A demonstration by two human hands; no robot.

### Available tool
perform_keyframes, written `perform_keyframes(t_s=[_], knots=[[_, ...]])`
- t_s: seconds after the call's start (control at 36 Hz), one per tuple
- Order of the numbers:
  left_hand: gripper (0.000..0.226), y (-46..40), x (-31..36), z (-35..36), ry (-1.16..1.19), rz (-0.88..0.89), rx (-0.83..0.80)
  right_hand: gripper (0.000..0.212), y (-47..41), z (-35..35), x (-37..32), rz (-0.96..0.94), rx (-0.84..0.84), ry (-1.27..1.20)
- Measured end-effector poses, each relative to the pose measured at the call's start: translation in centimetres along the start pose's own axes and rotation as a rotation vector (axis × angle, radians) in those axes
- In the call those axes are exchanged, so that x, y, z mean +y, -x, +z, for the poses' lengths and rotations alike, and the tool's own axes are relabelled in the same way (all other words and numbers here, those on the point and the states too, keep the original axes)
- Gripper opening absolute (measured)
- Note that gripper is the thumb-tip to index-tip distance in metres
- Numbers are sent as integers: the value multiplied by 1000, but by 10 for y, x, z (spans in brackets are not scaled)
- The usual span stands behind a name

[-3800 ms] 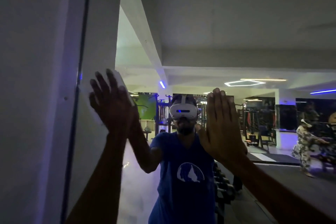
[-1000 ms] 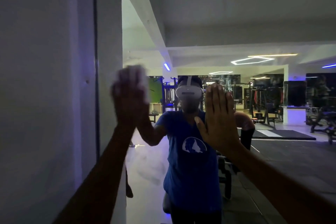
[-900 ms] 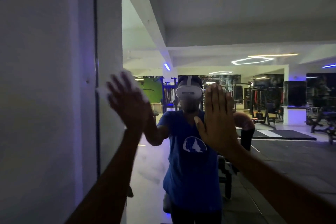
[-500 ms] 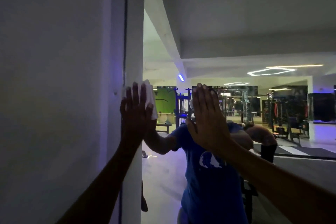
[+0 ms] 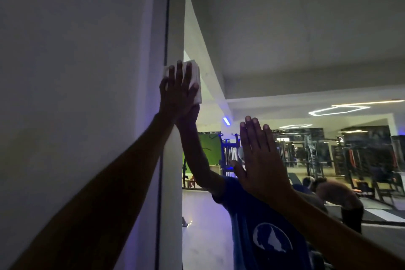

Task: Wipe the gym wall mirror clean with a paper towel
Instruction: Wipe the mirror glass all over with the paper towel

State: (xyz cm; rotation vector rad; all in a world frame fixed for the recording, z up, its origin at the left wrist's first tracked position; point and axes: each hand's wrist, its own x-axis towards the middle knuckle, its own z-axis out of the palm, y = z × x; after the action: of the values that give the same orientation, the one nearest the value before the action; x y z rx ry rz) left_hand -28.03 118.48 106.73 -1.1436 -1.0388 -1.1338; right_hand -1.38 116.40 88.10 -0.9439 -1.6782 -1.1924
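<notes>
Your 2 forearms rise from the bottom corners of the view, both reaching up to the mirror (image 5: 285,39). Your left arm runs long and nearly straight from the lower left, stretched high. Your left hand (image 5: 178,92) lies flat with its back to you, fingers straight, spread a little and pointing up, pressing the towel (image 5: 195,76) against the glass. The towel is a folded white pad, showing above and to the right of your fingertips, at the mirror's left edge just beside the dark frame strip (image 5: 165,50) and well up toward its top left corner.

Your right arm comes up from the lower right, lower than the left. Your right hand (image 5: 258,160) is flat too, fingers straight, close together and upright, thumb out to the left, palm on the glass and holding nothing. It sits well apart from the towel, lower and nearer the mirror's middle.

To the left of the frame strip is a plain wall (image 5: 76,72). In the glass your reflection wears a blue shirt (image 5: 263,237), and behind it stand gym racks (image 5: 317,153) under a hexagon ceiling light (image 5: 338,109).
</notes>
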Motion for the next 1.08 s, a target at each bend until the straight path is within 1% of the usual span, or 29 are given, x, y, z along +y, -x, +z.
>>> perform_keyframes(t_s=[0.03,0.08,0.14,0.22,0.28,0.36,0.42,0.47,0.53,0.58,0.64,0.67,0.72,0.78,0.86,0.94,1.03,1.08], knots=[[61,8,7,-1,15,-26,25,89,0,1,0,-1,7,1],[62,50,26,-7,21,-75,58,88,1,1,-1,0,16,17],[64,117,47,-20,39,-78,35,88,2,1,-2,1,21,29],[67,212,64,-42,108,-58,-41,89,1,-1,-3,-1,35,32],[68,225,59,-42,101,-24,-44,89,1,-1,-2,0,24,36],[67,173,41,-27,40,15,9,95,-3,-1,-2,-6,26,22],[65,114,26,-13,-5,38,97,97,-14,-2,-2,-7,47,5],[63,52,12,1,-12,52,142,97,-35,-6,4,3,66,2],[61,-4,4,10,-46,34,130,98,-58,-10,11,25,75,16],[64,-47,-3,12,-40,-7,36,98,-72,-10,16,29,72,43],[61,-65,-5,12,-12,-59,9,98,-75,-6,18,26,71,65],[60,-62,0,12,-14,-74,35,97,-74,-4,18,27,77,71],[60,-29,15,8,-28,-97,90,96,-71,0,18,31,77,71],[62,37,33,-5,-40,-118,107,96,-69,1,17,36,83,82],[68,160,51,-35,11,-73,-13,95,-69,0,15,40,92,79],[69,251,58,-55,144,-108,-120,95,-68,-1,13,44,97,84],[68,280,65,-61,159,-114,-151,94,-67,-2,12,50,96,69],[68,265,62,-61,116,-85,-151,94,-66,-4,12,56,77,67]])
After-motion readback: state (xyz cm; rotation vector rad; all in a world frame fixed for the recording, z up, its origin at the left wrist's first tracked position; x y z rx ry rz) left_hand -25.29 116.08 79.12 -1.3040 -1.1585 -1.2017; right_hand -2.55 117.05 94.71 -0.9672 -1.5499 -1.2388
